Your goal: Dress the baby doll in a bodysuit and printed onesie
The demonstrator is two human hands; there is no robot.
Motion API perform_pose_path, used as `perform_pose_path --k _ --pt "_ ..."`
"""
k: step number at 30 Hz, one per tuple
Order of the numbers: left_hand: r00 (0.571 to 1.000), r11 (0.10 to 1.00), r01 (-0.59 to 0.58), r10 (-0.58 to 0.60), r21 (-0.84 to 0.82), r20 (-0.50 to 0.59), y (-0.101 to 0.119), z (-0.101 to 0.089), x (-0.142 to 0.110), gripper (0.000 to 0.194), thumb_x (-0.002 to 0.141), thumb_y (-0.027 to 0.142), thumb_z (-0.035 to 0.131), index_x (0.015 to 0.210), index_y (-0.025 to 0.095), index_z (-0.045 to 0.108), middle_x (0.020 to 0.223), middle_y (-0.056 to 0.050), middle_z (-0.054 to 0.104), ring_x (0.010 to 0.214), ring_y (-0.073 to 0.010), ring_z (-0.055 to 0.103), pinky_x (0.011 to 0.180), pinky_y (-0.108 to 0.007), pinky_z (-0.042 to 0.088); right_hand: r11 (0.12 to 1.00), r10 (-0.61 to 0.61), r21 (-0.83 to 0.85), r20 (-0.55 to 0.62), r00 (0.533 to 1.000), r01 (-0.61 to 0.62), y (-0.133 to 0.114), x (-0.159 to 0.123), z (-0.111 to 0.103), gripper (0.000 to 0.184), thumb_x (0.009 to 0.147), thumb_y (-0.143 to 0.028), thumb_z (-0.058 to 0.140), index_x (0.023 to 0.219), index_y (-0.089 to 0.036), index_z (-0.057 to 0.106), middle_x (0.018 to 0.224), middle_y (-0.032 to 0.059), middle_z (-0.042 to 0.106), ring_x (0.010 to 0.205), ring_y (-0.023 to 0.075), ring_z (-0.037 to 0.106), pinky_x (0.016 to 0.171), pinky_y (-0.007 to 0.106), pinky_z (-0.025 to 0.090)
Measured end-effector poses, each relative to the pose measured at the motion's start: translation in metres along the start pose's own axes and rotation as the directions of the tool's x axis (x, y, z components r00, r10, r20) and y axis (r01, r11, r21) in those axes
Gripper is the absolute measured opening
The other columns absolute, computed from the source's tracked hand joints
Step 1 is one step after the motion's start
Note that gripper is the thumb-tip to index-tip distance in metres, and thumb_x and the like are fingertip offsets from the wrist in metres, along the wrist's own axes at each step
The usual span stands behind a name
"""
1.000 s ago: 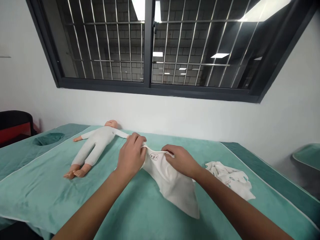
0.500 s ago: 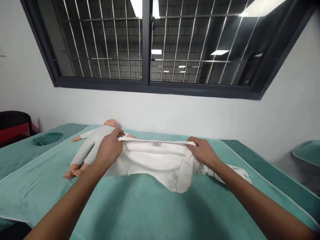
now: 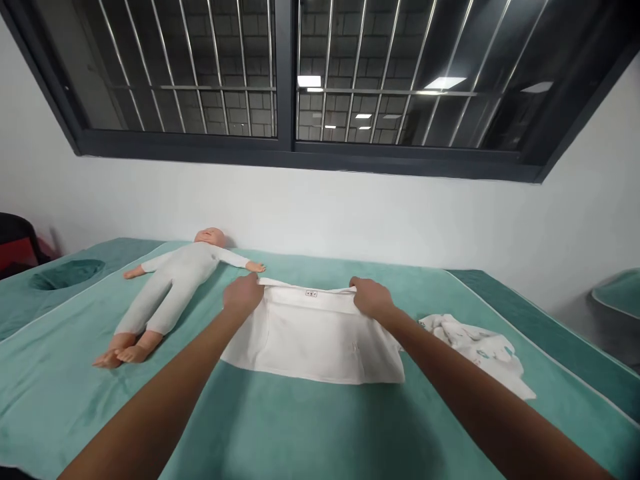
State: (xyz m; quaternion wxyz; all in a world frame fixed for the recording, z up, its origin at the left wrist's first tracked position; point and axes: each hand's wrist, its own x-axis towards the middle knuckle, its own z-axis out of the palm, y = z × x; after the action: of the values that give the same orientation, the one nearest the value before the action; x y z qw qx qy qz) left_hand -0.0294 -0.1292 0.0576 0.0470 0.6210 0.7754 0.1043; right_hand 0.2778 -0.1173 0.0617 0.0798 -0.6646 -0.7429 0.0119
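Observation:
A white cloth garment with a small printed label on its top edge is spread between my two hands. My left hand is closed on its upper left corner, my right hand on its upper right. The lower part of the garment fans out over the green bed cover. To the left, a baby doll in a pale, close-fitting suit lies on its back, apart from my left hand.
A crumpled white printed cloth lies right of my right forearm. The bed cover has a round hole at the left. Behind the bed rise a white wall and a barred window. A red and black object stands far left.
My hands have come closer together and lower, and the garment has gone from stretched taut in the air to spread down toward the cover. The view has shifted downward.

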Motion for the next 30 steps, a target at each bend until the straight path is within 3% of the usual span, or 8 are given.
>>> perform_pose_path --k 5,8,10,13,16,23,26,30 --pt "0.988 0.998 -0.019 0.028 0.060 -0.155 0.013 0.034 0.006 0.039 0.088 0.020 0.035 0.124 0.012 0.050 0.127 -0.022 0.055 0.114 -0.0337 0.053 0.087 -0.045 0.043 0.995 -0.082 -0.073 -0.162 0.983 0.071 -0.031 0.010 0.043 0.048 0.081 0.000 0.037 0.124 -0.013 0.053 0.133 0.0184 0.052 0.124 0.0304 0.044 0.098 0.043 0.031" --pt "0.922 0.947 -0.303 0.319 0.107 -0.219 0.024 0.060 -0.009 0.041 0.087 0.009 0.033 0.121 0.015 0.055 0.134 -0.017 0.051 0.123 -0.0304 0.045 0.098 -0.044 0.036 0.969 -0.244 -0.020 -0.206 0.948 0.246 -0.054 -0.001 0.073 0.046 0.085 -0.005 0.038 0.127 -0.015 0.051 0.139 0.0139 0.048 0.128 0.0255 0.039 0.105 0.038 0.027" --pt "0.899 0.911 -0.411 0.413 0.046 -0.143 0.033 0.076 -0.013 0.038 0.087 0.008 0.034 0.111 0.017 0.061 0.121 -0.014 0.059 0.114 -0.0264 0.052 0.095 -0.039 0.039 0.972 -0.201 0.089 -0.158 0.967 0.217 -0.067 -0.003 0.090 0.034 0.088 -0.014 0.039 0.118 -0.015 0.056 0.125 0.0127 0.058 0.116 0.0238 0.050 0.099 0.035 0.035" --pt "0.936 0.938 -0.347 0.345 -0.020 -0.074 0.043 0.092 -0.004 0.033 0.092 0.018 0.033 0.103 0.015 0.064 0.108 -0.014 0.065 0.104 -0.0255 0.059 0.088 -0.038 0.044 0.984 -0.048 0.165 -0.076 0.996 0.060 -0.075 0.008 0.103 0.031 0.093 -0.027 0.036 0.109 -0.013 0.060 0.114 0.0142 0.064 0.110 0.0252 0.055 0.096 0.037 0.039" --pt "0.951 0.955 -0.296 0.293 -0.021 -0.104 0.044 0.097 0.010 0.037 0.094 0.025 0.032 0.118 0.011 0.057 0.123 -0.018 0.059 0.116 -0.0267 0.053 0.095 -0.040 0.041 0.988 0.004 0.155 -0.084 0.996 0.009 -0.071 0.023 0.108 0.040 0.095 -0.028 0.033 0.121 -0.008 0.055 0.132 0.0195 0.054 0.129 0.0294 0.042 0.107 0.046 0.028" --pt "0.878 0.943 -0.332 0.322 0.035 -0.354 0.037 0.106 0.000 0.055 0.094 0.028 0.033 0.147 0.014 0.031 0.149 -0.015 0.038 0.134 -0.0299 0.034 0.107 -0.045 0.032 0.997 -0.042 0.059 -0.243 0.969 0.058 -0.050 0.027 0.108 0.053 0.092 -0.025 0.040 0.143 -0.013 0.036 0.157 0.0146 0.019 0.146 0.0278 0.009 0.113 0.058 0.003" --pt "0.862 0.953 -0.297 0.292 0.054 -0.414 0.037 0.105 -0.008 0.059 0.093 0.029 0.036 0.149 0.015 0.027 0.149 -0.016 0.037 0.133 -0.0325 0.036 0.107 -0.046 0.032 0.962 -0.190 0.117 -0.360 0.913 0.246 -0.050 0.023 0.101 0.050 0.092 -0.018 0.035 0.142 -0.013 0.038 0.156 0.0136 0.022 0.145 0.0248 0.014 0.115 0.050 0.014" --pt "0.841 0.952 -0.291 0.301 0.095 -0.450 0.038 0.101 -0.014 0.057 0.093 0.027 0.034 0.149 0.018 0.028 0.149 -0.016 0.037 0.131 -0.0336 0.038 0.106 -0.047 0.032 0.838 -0.267 0.322 -0.462 0.846 0.441 -0.066 0.011 0.098 0.039 0.092 -0.016 0.032 0.122 -0.020 0.057 0.132 0.0092 0.054 0.123 0.0185 0.048 0.105 0.034 0.038"
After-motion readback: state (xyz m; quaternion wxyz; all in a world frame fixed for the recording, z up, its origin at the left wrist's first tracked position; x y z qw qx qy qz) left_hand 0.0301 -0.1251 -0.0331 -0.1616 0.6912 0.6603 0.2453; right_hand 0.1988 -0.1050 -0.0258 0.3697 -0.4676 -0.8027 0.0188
